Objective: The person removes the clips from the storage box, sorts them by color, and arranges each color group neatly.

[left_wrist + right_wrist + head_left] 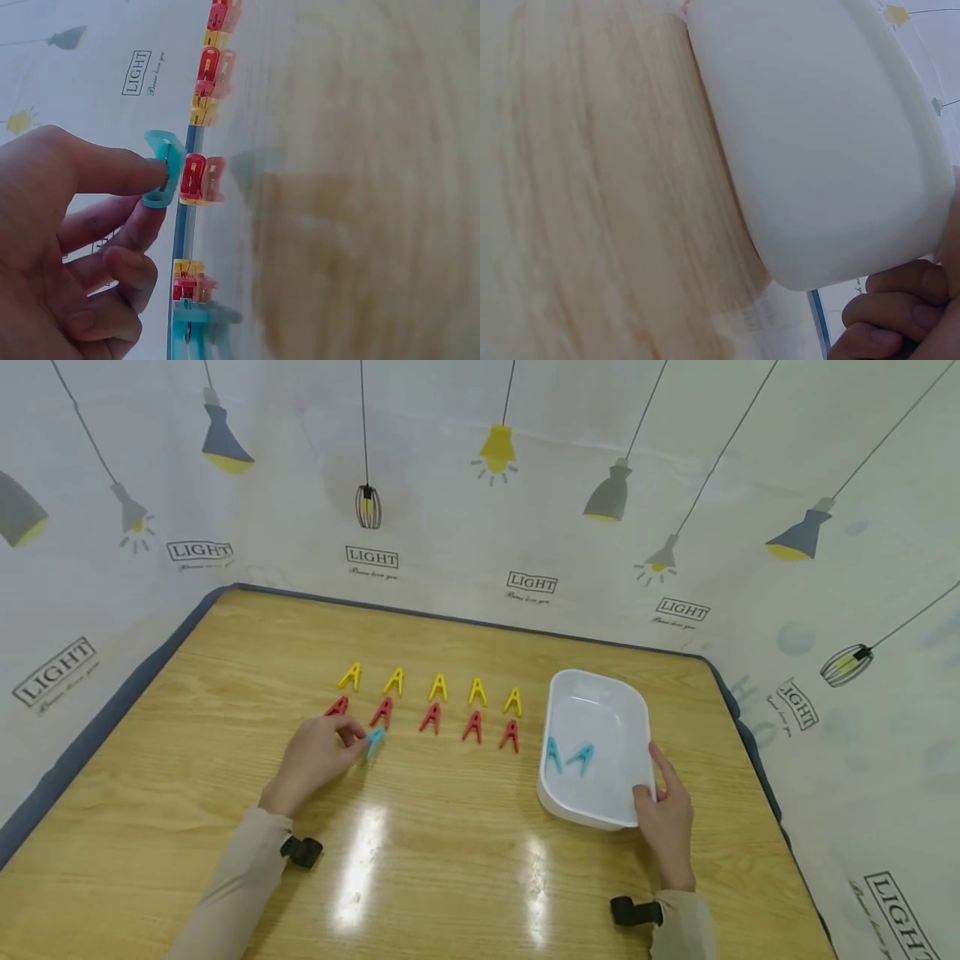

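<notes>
My left hand [321,753] pinches a light-blue clothespin [375,742] between thumb and finger, just in front of a row of red clothespins [431,718]. In the left wrist view this pinched clothespin [166,171] is raised off the table. Another light-blue clothespin [196,330] shows at the bottom of that view; in the head view I cannot make it out. My right hand [666,814] grips the near right rim of a white plastic tray [581,814]. Inside the tray lie two light-blue clothespins [581,759].
Behind the red row runs a row of several yellow clothespins [438,687]. Everything rests on a glossy wooden table [435,860] with a dark edge [465,622]. A white sheet printed with lamps [442,468] surrounds its far and side edges.
</notes>
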### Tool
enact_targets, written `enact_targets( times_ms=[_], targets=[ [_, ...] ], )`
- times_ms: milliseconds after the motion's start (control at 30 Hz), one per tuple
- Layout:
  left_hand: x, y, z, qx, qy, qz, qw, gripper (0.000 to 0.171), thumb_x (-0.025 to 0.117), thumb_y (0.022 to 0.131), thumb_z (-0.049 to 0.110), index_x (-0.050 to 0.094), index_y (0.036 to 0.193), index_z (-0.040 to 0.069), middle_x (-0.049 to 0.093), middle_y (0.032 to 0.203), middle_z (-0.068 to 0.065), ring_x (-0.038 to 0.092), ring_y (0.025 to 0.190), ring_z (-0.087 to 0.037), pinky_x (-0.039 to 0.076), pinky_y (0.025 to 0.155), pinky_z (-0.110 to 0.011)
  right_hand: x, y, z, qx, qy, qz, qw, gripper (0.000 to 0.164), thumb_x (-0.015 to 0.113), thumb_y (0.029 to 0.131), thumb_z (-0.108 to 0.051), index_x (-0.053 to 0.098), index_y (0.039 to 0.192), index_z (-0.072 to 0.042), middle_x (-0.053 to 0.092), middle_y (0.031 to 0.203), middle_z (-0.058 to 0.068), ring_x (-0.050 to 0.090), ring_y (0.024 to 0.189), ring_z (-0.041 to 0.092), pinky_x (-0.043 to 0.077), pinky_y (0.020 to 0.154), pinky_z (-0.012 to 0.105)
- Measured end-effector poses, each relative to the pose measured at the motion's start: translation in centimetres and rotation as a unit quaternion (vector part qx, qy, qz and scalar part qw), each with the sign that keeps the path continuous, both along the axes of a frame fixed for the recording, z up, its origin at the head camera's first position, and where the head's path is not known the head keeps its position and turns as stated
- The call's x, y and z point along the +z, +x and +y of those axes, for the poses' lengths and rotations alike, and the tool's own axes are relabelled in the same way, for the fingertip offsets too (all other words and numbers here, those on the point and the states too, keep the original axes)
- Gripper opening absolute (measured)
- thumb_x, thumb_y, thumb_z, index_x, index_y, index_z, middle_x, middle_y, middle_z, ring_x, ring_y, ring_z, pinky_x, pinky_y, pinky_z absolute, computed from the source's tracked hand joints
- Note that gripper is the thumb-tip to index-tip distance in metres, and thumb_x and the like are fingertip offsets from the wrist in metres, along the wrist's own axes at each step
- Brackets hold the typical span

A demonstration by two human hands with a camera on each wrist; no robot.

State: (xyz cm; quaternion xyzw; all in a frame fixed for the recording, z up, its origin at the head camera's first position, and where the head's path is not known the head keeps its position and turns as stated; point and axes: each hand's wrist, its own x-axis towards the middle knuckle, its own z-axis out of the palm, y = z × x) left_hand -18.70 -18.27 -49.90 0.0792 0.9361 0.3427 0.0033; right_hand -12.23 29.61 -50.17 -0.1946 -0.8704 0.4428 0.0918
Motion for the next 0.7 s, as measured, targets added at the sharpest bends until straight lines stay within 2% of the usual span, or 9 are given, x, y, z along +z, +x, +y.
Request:
enact_targets(
  times_ms=[100, 167, 233, 467, 633, 700],
  targets=[
    [0.1, 0.1, -0.2, 0.01, -0.022, -0.013, 0.9996, 0.013, 0.072, 0.091, 0.023, 0.073, 0.094, 0.01, 0.07, 0.083, -0.004, 0.059, 0.068, -0.015, 0.045, 0.059, -0.03, 0.1, 0.0, -0.1, 0.002, -0.003, 0.0, 1.0, 0.069, 0.05, 0.091, -0.001, 0.04, 0.156, -0.022, 0.072, 0.083, 0.021, 0.045, 0.041, 0.01, 0.038, 0.041, 0.024],
    [0.2, 0.1, -0.3, 0.014, -0.039, -0.022, 0.9989, 0.013, 0.072, 0.09, 0.023, 0.071, 0.092, 0.01, 0.07, 0.083, -0.004, 0.06, 0.069, -0.016, 0.045, 0.059, -0.03, 0.1, 0.0, -0.2, 0.001, -0.005, -0.003, 1.0, 0.069, 0.05, 0.092, -0.001, 0.04, 0.157, -0.023, 0.071, 0.104, 0.028, 0.048, 0.044, 0.01, 0.038, 0.042, 0.024],
    [0.3, 0.2, -0.3, 0.016, -0.053, -0.031, 0.998, 0.013, 0.072, 0.09, 0.023, 0.07, 0.091, 0.009, 0.07, 0.083, -0.005, 0.061, 0.07, -0.017, 0.045, 0.058, -0.03, 0.2, 0.0, -0.2, 0.001, -0.006, -0.005, 1.0, 0.069, 0.049, 0.092, -0.001, 0.039, 0.157, -0.023, 0.068, 0.116, 0.03, 0.049, 0.045, 0.01, 0.039, 0.043, 0.024],
    [0.6, 0.1, -0.1, 0.011, -0.076, -0.047, 0.996, 0.016, 0.07, 0.092, 0.027, 0.069, 0.093, 0.012, 0.07, 0.087, -0.006, 0.062, 0.073, -0.019, 0.045, 0.058, -0.031, -0.2, -0.1, -0.2, -0.004, -0.008, -0.005, 1.0, 0.068, 0.05, 0.092, -0.002, 0.04, 0.156, -0.023, 0.071, 0.109, 0.029, 0.05, 0.046, 0.01, 0.04, 0.043, 0.025],
    [1.2, 0.3, 0.0, 0.007, -0.091, -0.052, 0.9945, 0.019, 0.067, 0.095, 0.033, 0.069, 0.097, 0.014, 0.073, 0.092, -0.007, 0.066, 0.077, -0.021, 0.046, 0.058, -0.031, -0.4, -0.2, 0.0, -0.008, -0.003, -0.005, 1.0, 0.068, 0.05, 0.092, -0.004, 0.041, 0.156, -0.025, 0.07, 0.079, 0.021, 0.046, 0.043, 0.01, 0.039, 0.042, 0.025],
    [1.5, 0.3, 0.0, 0.007, -0.093, -0.049, 0.9945, 0.022, 0.065, 0.096, 0.035, 0.069, 0.098, 0.014, 0.074, 0.092, -0.008, 0.066, 0.077, -0.021, 0.046, 0.057, -0.03, -0.4, -0.2, 0.0, -0.008, -0.003, -0.006, 1.0, 0.068, 0.05, 0.092, -0.004, 0.041, 0.156, -0.025, 0.069, 0.075, 0.019, 0.045, 0.043, 0.01, 0.039, 0.042, 0.025]
  ],
)
